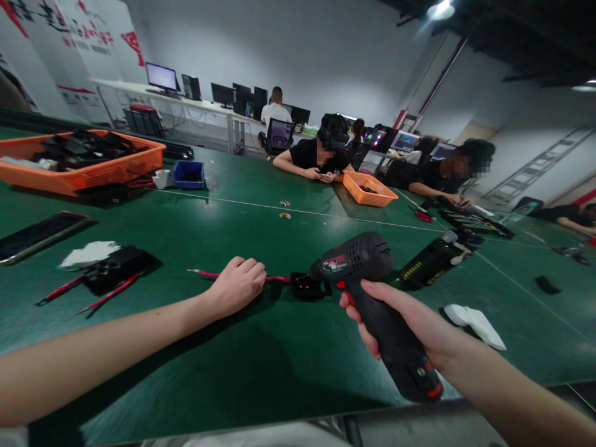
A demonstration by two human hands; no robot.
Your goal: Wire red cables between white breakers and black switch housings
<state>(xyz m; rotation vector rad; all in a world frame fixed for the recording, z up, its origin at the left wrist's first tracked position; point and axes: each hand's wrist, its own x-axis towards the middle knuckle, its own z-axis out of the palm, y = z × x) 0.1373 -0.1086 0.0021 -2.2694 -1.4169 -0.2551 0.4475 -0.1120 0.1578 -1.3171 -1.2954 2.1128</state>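
Observation:
My right hand (pixel 395 316) is wrapped round the grip of a black and red power screwdriver (pixel 358 257), which points left and down. Its nose is over a small black housing (pixel 310 285) on the green table (pixel 223 385). A red wire (pixel 278 279) runs left from the housing to my left hand (pixel 239 282). That hand is closed round the wire, whose bare end shows on its far side. Whether the screwdriver's tip touches the housing I cannot tell.
An orange basket of black parts (pixel 74 177), a blue bin (pixel 189 174) and a black part with red wires (pixel 116 270) are at the left. A bottle (pixel 431 261) lies beyond the screwdriver. People (pixel 316 155) sit across the table by a smaller orange basket (pixel 370 197).

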